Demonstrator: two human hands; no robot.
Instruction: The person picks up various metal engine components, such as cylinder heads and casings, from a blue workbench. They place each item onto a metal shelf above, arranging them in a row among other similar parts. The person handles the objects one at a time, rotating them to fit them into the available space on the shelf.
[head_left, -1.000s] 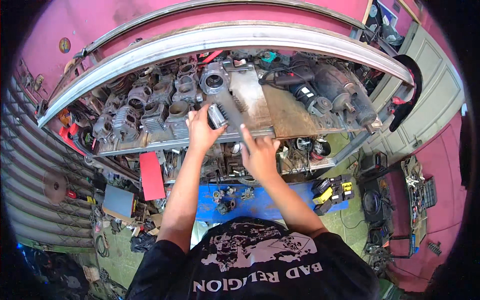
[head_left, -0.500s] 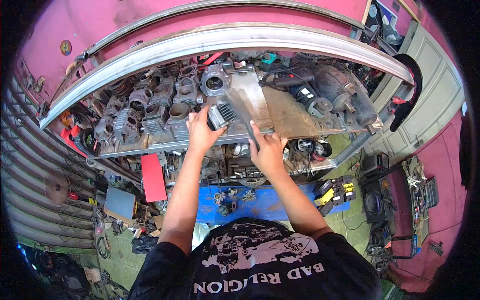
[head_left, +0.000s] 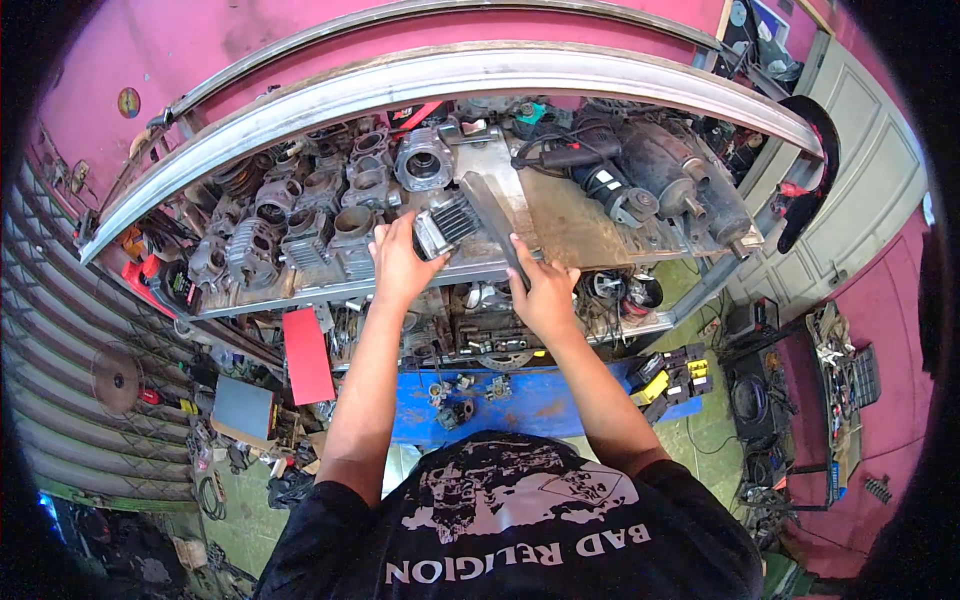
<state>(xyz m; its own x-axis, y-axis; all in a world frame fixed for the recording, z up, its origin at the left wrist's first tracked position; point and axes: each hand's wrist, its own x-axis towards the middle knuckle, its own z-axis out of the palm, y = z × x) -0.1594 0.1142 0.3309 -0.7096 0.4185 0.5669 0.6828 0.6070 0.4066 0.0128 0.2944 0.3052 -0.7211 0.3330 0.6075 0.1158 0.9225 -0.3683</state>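
Observation:
My left hand (head_left: 399, 262) is closed on the left end of a small finned metal engine part (head_left: 448, 226), steadying it tilted near the bench's front edge. In my right hand (head_left: 546, 295) is a long, flat, grey file (head_left: 490, 212), its blade slanting up and to the left just right of the fins. Whether the file touches the part, I cannot tell. Left of my left hand stands an engine cylinder (head_left: 357, 222) with a round bore. A larger grey engine casing (head_left: 425, 160) sits behind the finned part.
Several engine cylinders (head_left: 252, 255) crowd the bench's left side. An angle grinder (head_left: 605, 190) and a dark exhaust muffler (head_left: 665, 160) lie to the right. A white metal beam (head_left: 460, 75) spans the far side. Below are a red panel (head_left: 308, 357) and a blue bench (head_left: 535, 405) with carburettors.
The file, blurred by motion before, now shows sharply and has shifted slightly right with my right hand. My left hand and the finned part stay almost in place.

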